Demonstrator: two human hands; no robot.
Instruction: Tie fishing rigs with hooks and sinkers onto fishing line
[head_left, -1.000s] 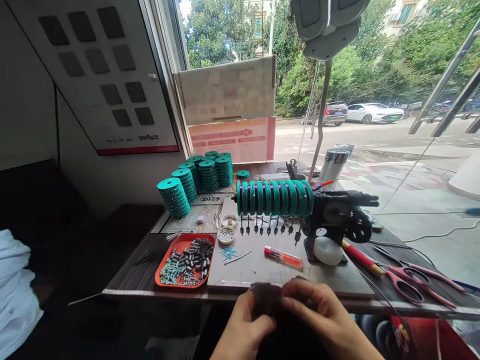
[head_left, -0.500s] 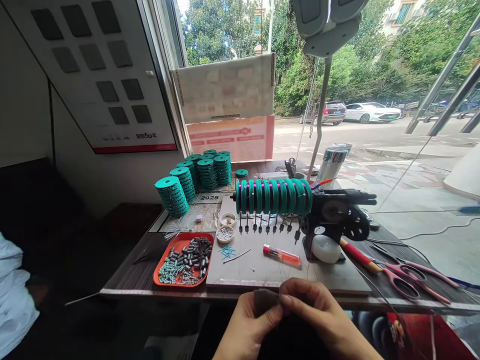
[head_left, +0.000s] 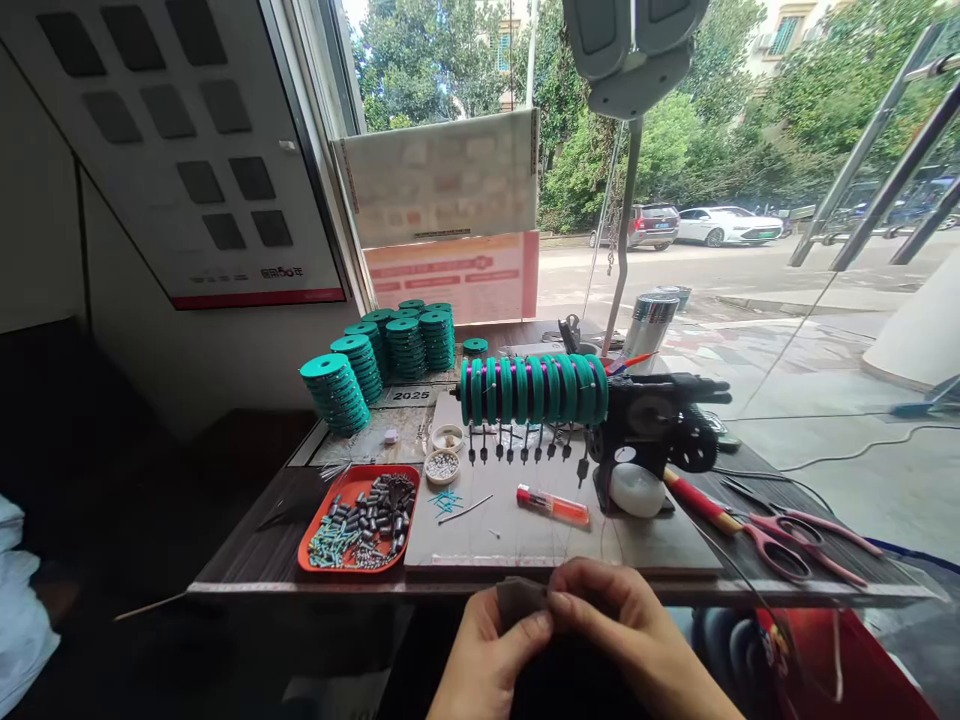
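Note:
At the table's front edge, my left hand (head_left: 495,640) pinches a small dark grey piece (head_left: 519,598) between thumb and fingers. Touching it from the right is my right hand (head_left: 611,615), its thumb and index finger pressed together on something too small to make out. Thin lines run down toward the hands from a row of green spools (head_left: 534,390) on a black winding device (head_left: 660,420). Dark weights (head_left: 499,453) hang below the spools. On the board (head_left: 465,545) lie an orange-red tube (head_left: 553,506) and small blue-green pieces (head_left: 446,502).
Left of the board, an orange tray (head_left: 304,550) holds dark weights and small fittings. Behind it are a small dish of beads (head_left: 442,466) and stacked green spools (head_left: 334,395). Scissors (head_left: 780,553) lie at right, near a white round object (head_left: 636,489).
The whole view has shifted slightly, so the table's things appear a little further left. Both hands keep nearly the same pose, fingertips together at the grey piece.

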